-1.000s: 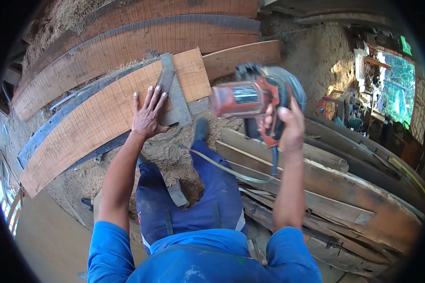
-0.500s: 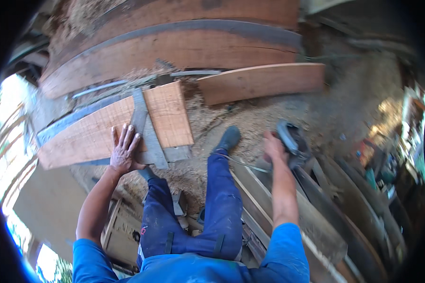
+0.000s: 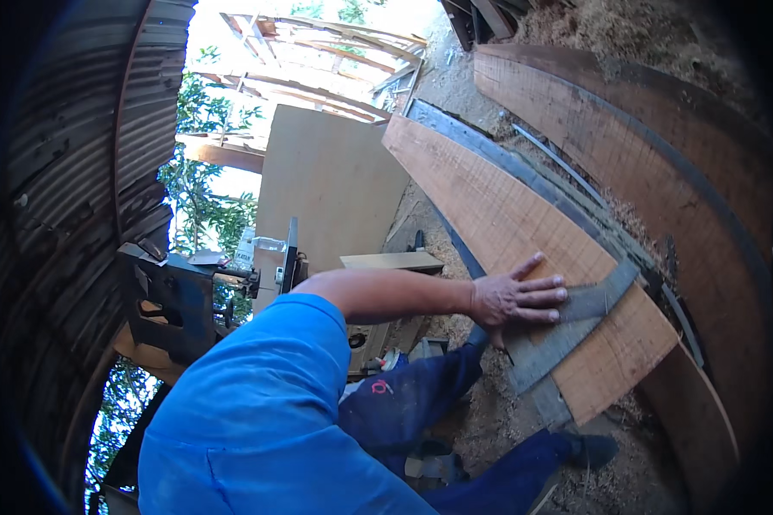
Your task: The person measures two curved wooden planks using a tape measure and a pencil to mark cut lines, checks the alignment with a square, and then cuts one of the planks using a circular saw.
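My left hand (image 3: 520,302) lies flat with fingers spread on a long, tapered reddish-brown board (image 3: 498,202). Under or beside its fingertips, a flat grey angled piece (image 3: 588,330) crosses the board near the wide end. A greyish-blue plank (image 3: 532,184) runs beneath the board and shows along its far edge. My right hand is outside the picture.
Large curved planks (image 3: 627,142) lie at the right, with a shorter reddish board (image 3: 696,399) nearer. Wood shavings (image 3: 614,476) cover the ground. On the left are a pale panel (image 3: 326,180), a dark metal machine (image 3: 167,296) and a corrugated wall (image 3: 77,129).
The view has swung left, bringing in the wall and machine. My right hand, beside a grey-blue tool on the right before, has left the picture. My left hand stays on the board.
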The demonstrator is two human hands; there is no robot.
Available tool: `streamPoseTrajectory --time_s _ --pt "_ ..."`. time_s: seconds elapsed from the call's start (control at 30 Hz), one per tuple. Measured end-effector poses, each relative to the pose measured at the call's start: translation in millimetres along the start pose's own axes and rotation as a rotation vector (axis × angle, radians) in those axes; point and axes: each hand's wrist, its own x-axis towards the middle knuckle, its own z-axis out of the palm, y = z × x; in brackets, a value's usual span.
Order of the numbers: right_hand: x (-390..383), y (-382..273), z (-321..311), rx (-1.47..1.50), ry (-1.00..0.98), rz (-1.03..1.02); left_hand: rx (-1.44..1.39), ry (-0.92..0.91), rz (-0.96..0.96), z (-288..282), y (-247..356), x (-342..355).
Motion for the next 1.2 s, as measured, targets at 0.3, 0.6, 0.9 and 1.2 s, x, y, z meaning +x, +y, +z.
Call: streamPoseTrajectory --time_s 0.3,0.6,0.9,1.2 --pt "-183 -113 -60 0.172 -0.032 -0.359 0.157 0.045 -0.002 -19 24 3" --pt "-435 -193 -153 0.080 -0.151 -0.837 0.093 0.533 -0.292 37 117 -23" --pt "-511 -260 -103 -0.189 -0.133 -0.839 -0.515 -0.007 -0.340 23 190 -212" --pt "-541 -301 -107 0.040 -0.180 -0.767 -1.391 0.161 -0.818 78 248 -401"
